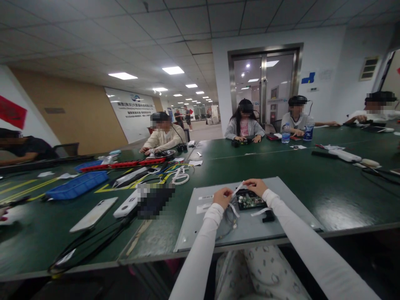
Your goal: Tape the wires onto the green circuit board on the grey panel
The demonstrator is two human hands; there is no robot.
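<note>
My left hand (222, 197) and my right hand (255, 186) are closed on a white flat ribbon cable (238, 188), pinched between them over a circuit board (250, 200) in a black housing. That board sits on a large grey panel (200, 233) lying flat at the table's near edge. Grey wires (230, 218) lie loosely on the panel below my left hand. Another white strip (258, 212) and a small black part (268, 216) rest beside the board, under my right wrist. The ends of the ribbon cable are partly hidden by my fingers.
Left of the panel are a white device (127, 205), a white phone (93, 214), black cables (103, 235) and a blue tray (78, 185). Red power strips (125, 165) lie behind. Several people sit around the green table (225, 166); bottles (308, 130) stand at the far side.
</note>
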